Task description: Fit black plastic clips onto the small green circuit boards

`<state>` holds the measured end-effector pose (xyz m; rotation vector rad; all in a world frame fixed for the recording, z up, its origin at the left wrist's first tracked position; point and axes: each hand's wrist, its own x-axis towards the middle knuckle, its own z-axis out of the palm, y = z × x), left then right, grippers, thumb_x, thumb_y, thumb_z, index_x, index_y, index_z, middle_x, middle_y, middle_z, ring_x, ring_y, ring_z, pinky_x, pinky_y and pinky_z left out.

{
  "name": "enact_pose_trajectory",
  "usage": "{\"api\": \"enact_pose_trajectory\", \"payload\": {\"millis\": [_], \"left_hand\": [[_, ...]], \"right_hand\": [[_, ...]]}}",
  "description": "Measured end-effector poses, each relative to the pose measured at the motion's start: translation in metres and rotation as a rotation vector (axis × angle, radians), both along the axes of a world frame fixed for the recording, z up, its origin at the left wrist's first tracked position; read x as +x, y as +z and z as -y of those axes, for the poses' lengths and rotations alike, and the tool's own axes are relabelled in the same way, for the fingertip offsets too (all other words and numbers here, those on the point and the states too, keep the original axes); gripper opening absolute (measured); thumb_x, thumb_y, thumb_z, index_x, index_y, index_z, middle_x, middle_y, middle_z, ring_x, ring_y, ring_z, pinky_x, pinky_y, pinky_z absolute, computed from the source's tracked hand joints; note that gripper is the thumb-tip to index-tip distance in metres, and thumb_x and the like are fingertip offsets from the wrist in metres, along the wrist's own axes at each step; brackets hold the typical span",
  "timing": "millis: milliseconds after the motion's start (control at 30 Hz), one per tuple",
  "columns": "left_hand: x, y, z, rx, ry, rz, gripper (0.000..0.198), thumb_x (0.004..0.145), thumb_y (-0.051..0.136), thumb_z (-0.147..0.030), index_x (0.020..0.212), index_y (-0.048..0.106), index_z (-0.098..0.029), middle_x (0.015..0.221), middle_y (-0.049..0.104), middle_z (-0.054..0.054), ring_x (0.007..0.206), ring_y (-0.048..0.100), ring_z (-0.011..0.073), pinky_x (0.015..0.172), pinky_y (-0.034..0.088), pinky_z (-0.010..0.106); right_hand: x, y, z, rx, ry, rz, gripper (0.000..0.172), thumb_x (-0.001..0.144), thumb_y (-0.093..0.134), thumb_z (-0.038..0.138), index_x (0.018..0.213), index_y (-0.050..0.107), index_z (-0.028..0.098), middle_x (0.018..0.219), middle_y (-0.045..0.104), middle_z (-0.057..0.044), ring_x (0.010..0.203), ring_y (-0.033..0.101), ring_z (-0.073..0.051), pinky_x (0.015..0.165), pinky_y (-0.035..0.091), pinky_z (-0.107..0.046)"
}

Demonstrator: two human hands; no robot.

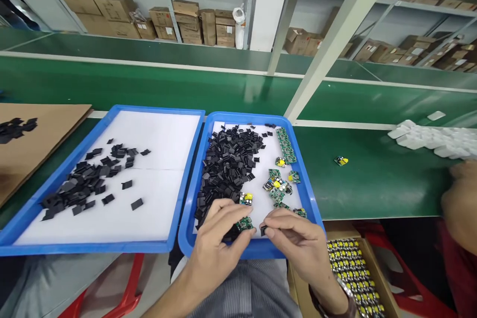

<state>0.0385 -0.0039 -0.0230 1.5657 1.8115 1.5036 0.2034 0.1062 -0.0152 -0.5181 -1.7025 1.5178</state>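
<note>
My left hand [219, 238] pinches a small green circuit board [245, 223] between thumb and fingers, over the near edge of the right blue tray [305, 184]. Close beside it, my right hand [294, 236] has a small black plastic piece [263, 230] between its fingertips; the board and the piece are apart. A heap of black pieces [231, 159] fills the tray's left side. On its right side lie loose circuit boards [276, 195] with yellow parts and a long green board panel [286, 145]. Another board with a yellow part [246, 198] sits just beyond my left fingers.
A second blue tray [190, 159] with scattered black pieces [84, 179] stands at left, beside cardboard [44, 144]. A carton of boards [354, 273] is below right. A single board [341, 160] and white parts [428, 138] lie on the green table. Someone's arm [462, 208] is at right.
</note>
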Motion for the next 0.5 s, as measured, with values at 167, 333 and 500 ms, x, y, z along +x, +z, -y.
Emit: {"api": "enact_pose_trajectory", "payload": {"millis": [167,333,500], "left_hand": [[0.003,0.009,-0.002,-0.077,-0.093,0.025,0.043,0.095,0.066,-0.007,0.133,0.069,-0.027,0.122,0.07,0.007,0.112,0.07,0.0185,0.1,0.06,0.032],[-0.001,0.008,0.008,-0.272,-0.246,0.206,0.056,0.099,0.06,-0.013,0.15,0.056,-0.036,0.148,0.058,0.008,0.126,0.067,0.0216,0.099,0.063,0.032],[0.0,-0.003,0.01,-0.17,-0.136,0.481,0.04,0.096,0.068,-0.015,0.134,0.07,-0.029,0.132,0.066,0.011,0.109,0.074,0.0213,0.092,0.066,0.031]], "right_hand": [[-0.002,-0.013,0.007,-0.071,-0.066,-0.011,0.027,0.09,0.074,0.011,0.101,0.085,0.033,0.083,0.075,-0.003,0.076,0.07,-0.018,0.066,0.06,-0.029],[-0.001,-0.026,0.003,-0.069,-0.125,0.074,0.02,0.09,0.077,0.016,0.102,0.084,0.031,0.09,0.079,-0.004,0.083,0.073,-0.019,0.075,0.062,-0.03],[-0.003,-0.024,0.007,-0.101,-0.116,0.044,0.012,0.091,0.076,0.019,0.097,0.083,0.027,0.092,0.078,-0.006,0.087,0.073,-0.021,0.078,0.063,-0.034]]}}
